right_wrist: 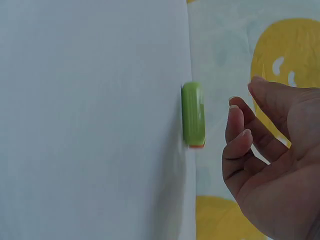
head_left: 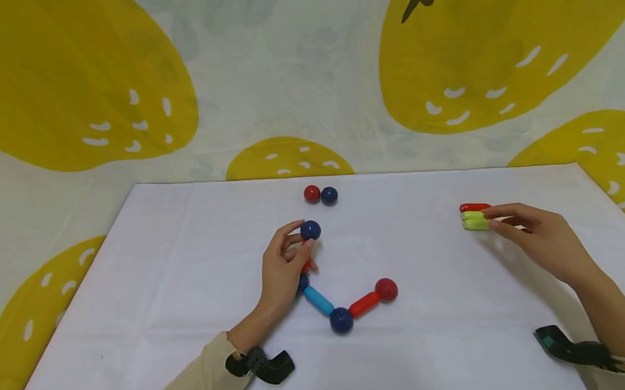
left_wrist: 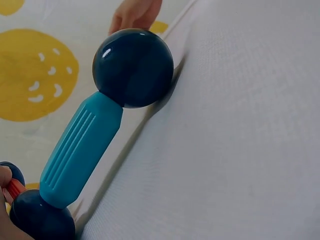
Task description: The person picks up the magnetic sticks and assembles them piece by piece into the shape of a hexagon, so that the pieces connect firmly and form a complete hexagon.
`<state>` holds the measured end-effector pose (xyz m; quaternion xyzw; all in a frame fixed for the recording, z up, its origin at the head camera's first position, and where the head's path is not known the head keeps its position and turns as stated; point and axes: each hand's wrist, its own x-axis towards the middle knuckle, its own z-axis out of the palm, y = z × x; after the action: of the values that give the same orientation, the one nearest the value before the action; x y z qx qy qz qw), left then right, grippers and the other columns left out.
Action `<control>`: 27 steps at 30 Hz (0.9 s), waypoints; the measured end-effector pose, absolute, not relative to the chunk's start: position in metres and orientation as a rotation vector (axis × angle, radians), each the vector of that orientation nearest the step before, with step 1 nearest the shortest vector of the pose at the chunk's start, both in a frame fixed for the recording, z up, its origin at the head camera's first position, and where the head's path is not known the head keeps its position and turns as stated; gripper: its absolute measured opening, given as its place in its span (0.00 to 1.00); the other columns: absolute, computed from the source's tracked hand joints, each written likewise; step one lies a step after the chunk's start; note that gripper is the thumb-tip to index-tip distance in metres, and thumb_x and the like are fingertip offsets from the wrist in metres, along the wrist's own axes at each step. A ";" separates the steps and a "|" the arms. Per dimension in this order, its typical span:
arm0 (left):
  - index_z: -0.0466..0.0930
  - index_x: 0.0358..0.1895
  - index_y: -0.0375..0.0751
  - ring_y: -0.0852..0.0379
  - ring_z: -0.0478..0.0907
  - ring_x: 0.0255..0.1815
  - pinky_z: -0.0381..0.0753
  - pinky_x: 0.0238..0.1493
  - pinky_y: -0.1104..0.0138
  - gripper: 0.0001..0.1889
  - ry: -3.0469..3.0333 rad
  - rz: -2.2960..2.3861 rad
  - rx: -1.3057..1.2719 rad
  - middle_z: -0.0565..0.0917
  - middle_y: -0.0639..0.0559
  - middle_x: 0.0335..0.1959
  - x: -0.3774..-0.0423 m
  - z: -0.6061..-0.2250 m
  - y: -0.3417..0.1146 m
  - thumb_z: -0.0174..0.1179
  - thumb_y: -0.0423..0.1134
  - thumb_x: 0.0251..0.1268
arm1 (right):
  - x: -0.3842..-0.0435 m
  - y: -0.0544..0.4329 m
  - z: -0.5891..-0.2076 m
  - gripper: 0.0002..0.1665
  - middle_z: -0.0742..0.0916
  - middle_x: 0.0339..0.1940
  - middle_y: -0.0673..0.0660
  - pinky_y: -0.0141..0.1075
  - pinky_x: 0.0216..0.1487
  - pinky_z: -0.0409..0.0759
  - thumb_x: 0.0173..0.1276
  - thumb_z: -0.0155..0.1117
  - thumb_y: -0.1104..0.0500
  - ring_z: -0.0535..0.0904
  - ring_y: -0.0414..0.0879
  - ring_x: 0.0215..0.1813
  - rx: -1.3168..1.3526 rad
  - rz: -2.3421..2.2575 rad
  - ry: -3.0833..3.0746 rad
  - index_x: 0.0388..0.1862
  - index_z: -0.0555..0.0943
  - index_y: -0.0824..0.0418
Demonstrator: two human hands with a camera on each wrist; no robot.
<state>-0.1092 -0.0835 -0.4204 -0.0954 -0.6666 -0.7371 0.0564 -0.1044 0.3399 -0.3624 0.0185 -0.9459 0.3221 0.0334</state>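
Observation:
My left hand (head_left: 283,272) grips the upper end of a chain of toy rods and balls, pinching a red rod (left_wrist: 15,187) just under a dark blue ball (head_left: 310,230). Below, partly hidden by the hand, comes another blue ball (left_wrist: 42,216). A light blue rod (head_left: 319,300) joins it to a third blue ball (head_left: 341,320), from which a second red rod (head_left: 365,304) runs to a red ball (head_left: 386,289). My right hand (head_left: 536,237) hovers by two yellow-green rods (head_left: 474,224), thumb and forefinger apart; the right wrist view shows a gap between fingers and rods.
Beside the green rods lies one more red rod (head_left: 474,207). A loose red ball (head_left: 312,194) and a loose blue ball (head_left: 329,195) sit side by side near the back edge of the white table (head_left: 209,351). A patterned cloth (head_left: 297,73) hangs behind.

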 end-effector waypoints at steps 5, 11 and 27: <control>0.69 0.64 0.37 0.42 0.78 0.19 0.73 0.21 0.71 0.23 -2.021 -2.236 -0.276 0.79 0.39 0.46 -0.109 -0.421 -0.082 0.59 0.32 0.67 | -0.103 0.353 -0.368 0.22 0.81 0.39 0.36 0.27 0.30 0.70 0.66 0.64 0.45 0.72 0.27 0.36 -0.060 0.927 -2.909 0.56 0.80 0.50; 0.70 0.64 0.38 0.45 0.78 0.19 0.73 0.22 0.72 0.23 -2.037 -2.219 -0.267 0.79 0.41 0.45 -0.109 -0.422 -0.083 0.59 0.33 0.67 | -0.102 0.358 -0.376 0.24 0.81 0.39 0.39 0.29 0.29 0.73 0.65 0.65 0.45 0.75 0.30 0.36 -0.044 0.978 -2.939 0.58 0.78 0.49; 0.69 0.63 0.33 0.31 0.76 0.23 0.73 0.23 0.72 0.21 -2.086 -2.217 -0.224 0.78 0.36 0.45 -0.097 -0.395 -0.082 0.56 0.27 0.67 | -0.104 0.354 -0.391 0.22 0.81 0.48 0.60 0.25 0.30 0.73 0.66 0.65 0.48 0.73 0.31 0.36 0.051 0.920 -2.939 0.57 0.79 0.52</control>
<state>-0.0968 -0.0818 -0.3948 -0.0733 -0.6826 -0.7257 0.0446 -0.1038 0.3542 -0.3911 0.0164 -0.9538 0.2986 0.0305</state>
